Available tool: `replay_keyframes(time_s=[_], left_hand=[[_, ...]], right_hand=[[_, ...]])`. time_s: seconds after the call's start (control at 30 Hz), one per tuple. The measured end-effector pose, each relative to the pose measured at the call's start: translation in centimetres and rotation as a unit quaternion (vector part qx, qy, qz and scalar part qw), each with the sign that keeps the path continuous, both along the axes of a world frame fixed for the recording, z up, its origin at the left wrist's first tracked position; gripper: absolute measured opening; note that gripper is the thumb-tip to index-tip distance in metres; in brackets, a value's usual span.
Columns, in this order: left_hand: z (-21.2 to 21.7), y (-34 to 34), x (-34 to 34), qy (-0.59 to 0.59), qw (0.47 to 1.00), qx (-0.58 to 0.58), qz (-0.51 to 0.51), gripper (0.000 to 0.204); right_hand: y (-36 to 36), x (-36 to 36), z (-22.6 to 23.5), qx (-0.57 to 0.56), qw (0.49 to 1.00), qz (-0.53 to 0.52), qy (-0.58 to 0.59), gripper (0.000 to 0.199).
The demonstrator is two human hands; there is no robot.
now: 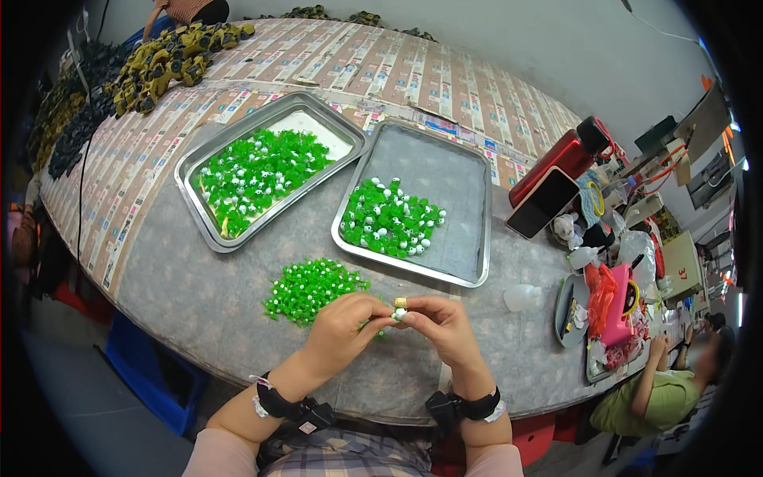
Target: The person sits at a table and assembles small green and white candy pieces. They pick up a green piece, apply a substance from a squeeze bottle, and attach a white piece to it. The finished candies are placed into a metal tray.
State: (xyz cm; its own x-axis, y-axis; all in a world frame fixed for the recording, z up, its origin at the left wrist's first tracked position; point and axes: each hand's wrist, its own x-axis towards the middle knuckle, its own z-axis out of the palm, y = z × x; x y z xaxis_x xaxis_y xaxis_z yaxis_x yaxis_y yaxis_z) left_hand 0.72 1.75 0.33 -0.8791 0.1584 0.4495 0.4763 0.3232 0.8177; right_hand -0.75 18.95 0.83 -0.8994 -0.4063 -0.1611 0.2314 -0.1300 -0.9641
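My left hand (343, 327) and my right hand (442, 324) meet over the near part of the table, their fingertips pinched on one small white-and-green plastic piece (399, 315). Most of that piece is covered by the fingers. A yellowish band wraps the tip of my right index finger. Just beyond my left hand lies a loose pile of small green pieces with white dots (314, 288). Past the hands, one metal tray (482, 238) holds a heap of green-and-white pieces (391, 219). A second metal tray (208, 235), to its left, contains more green-and-white pieces (258, 176).
To the right stand a phone (544, 202) leaning on a red bottle (552, 163), a small translucent container (521, 297) and a grey dish (569, 326). Yellow-and-black toy parts (171, 63) pile up at the far left. A person in green (648, 401) sits at the right.
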Motion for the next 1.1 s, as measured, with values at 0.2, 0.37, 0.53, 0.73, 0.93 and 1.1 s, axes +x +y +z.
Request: replay_keyframes(time_s=[0.2, 0.37, 0.53, 0.73, 0.93, 1.1], left_hand=[[0.3, 0.0, 0.0, -0.109, 0.994, 0.018, -0.005, 0.008], [-0.6, -1.3, -1.6, -0.285, 0.890, 0.355, 0.020, 0.011], [1.0, -6.7, -7.0, -0.275, 0.717, 0.637, 0.062, 0.014], [1.6, -4.6, -5.2, -0.303, 0.765, 0.567, 0.033, 0.020], [0.6, -0.9, -1.4, -0.394, 0.854, 0.314, -0.132, 0.019], [0.1, -0.1, -1.3, -0.456, 0.822, 0.260, -0.223, 0.020]], right_hand=[[-0.1, -0.2, -0.5, -0.008, 1.000, -0.013, -0.010, 0.023], [0.1, -0.6, -1.2, 0.109, 0.991, -0.030, 0.069, 0.018], [-0.9, 0.0, 0.2, 0.347, 0.911, 0.103, 0.196, 0.020], [-1.1, 0.4, -1.1, 0.437, 0.841, 0.091, 0.305, 0.024], [0.3, 0.1, 1.8, 0.289, 0.917, 0.005, 0.275, 0.020], [0.3, 0.3, 2.7, 0.296, 0.891, 0.006, 0.343, 0.016]])
